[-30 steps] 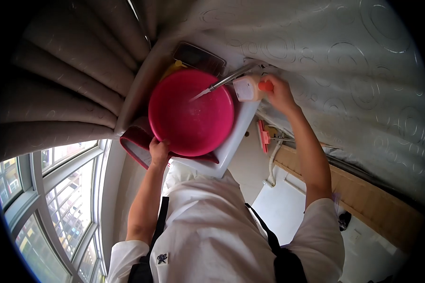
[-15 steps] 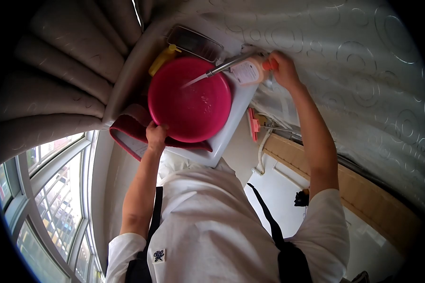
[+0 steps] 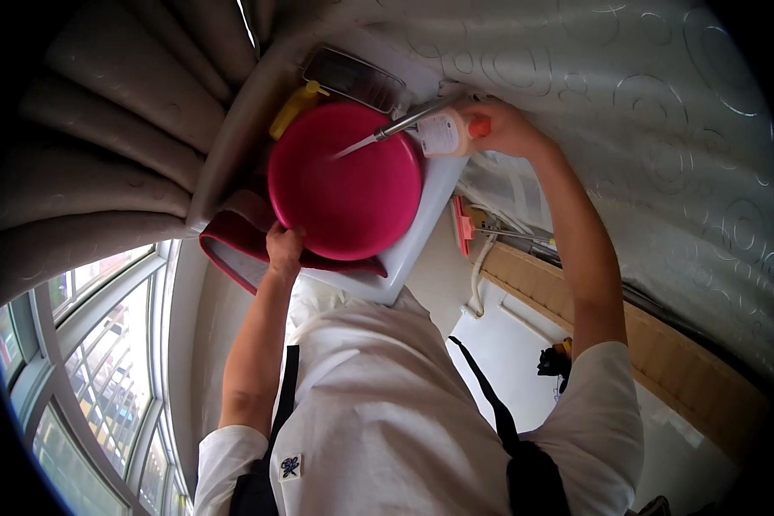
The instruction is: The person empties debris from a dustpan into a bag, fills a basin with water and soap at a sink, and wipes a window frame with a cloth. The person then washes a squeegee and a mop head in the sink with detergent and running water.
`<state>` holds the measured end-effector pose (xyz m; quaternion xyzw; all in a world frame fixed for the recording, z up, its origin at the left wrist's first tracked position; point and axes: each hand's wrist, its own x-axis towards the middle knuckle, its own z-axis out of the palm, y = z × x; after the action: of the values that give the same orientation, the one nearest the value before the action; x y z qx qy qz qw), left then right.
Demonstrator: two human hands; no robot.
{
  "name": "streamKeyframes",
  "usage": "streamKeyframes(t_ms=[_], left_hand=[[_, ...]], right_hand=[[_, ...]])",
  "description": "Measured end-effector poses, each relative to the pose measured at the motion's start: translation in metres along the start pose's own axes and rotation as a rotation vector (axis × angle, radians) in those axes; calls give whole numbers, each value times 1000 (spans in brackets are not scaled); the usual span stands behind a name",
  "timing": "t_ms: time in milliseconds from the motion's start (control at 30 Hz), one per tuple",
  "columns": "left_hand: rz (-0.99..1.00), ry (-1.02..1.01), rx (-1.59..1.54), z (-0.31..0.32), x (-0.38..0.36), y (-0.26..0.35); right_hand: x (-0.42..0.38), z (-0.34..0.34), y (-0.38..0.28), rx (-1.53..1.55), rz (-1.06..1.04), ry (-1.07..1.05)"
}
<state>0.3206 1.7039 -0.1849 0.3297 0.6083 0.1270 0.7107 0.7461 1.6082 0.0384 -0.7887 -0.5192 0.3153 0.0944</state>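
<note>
My left hand (image 3: 285,247) is closed on the near rim of a round pink basin (image 3: 344,193), thumb over the edge. A metal faucet (image 3: 400,123) reaches over the basin and runs a stream of water into it. To the right of the faucet is a clear bottle (image 3: 439,135) of pale orange liquid with a white label and a red cap (image 3: 480,126). My right hand (image 3: 509,128) curls round the bottle's far side near the cap. Its fingertips are partly hidden behind the bottle and faucet.
The basin rests on a white sink (image 3: 396,273). Behind it are a yellow pump bottle (image 3: 297,109) and a wire rack (image 3: 353,77). A red-edged mat (image 3: 232,245) lies at the left. A pink squeegee (image 3: 463,225) stands right of the sink, beside a patterned curtain (image 3: 662,129).
My right hand has shifted from the red cap to the bottle's far side, leaving the cap visible. The bottle has moved slightly left. My left hand stays on the basin; water still runs.
</note>
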Motion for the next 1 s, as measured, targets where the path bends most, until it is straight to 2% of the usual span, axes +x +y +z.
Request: streamKeyframes(t_ms=[33, 133, 333, 367, 467, 567, 667, 767, 867, 1000], left_hand=[[-1, 6, 1, -1, 0, -1], [5, -24, -29, -1, 1, -4], [48, 2, 15, -1, 6, -10], [50, 2, -2, 1, 5, -10], [50, -16, 41, -4, 1, -10], [64, 17, 16, 4, -2, -1], [86, 41, 44, 5, -8, 2], [84, 38, 74, 1, -14, 5], [84, 12, -25, 1, -25, 13], [44, -3, -33, -2, -18, 6]], right_hand=[[4, 5, -1, -94, -17, -6], [8, 16, -19, -80, 50, -22], [29, 41, -59, -200, -63, -38], [34, 50, -53, -183, -103, 12], [30, 50, -59, -150, -94, -12], [30, 43, -34, -133, -144, 42], [15, 30, -33, -262, -255, 16], [4, 24, -44, -217, -206, -2], [5, 22, -41, -219, -22, -25], [11, 33, -38, -327, -165, 9]])
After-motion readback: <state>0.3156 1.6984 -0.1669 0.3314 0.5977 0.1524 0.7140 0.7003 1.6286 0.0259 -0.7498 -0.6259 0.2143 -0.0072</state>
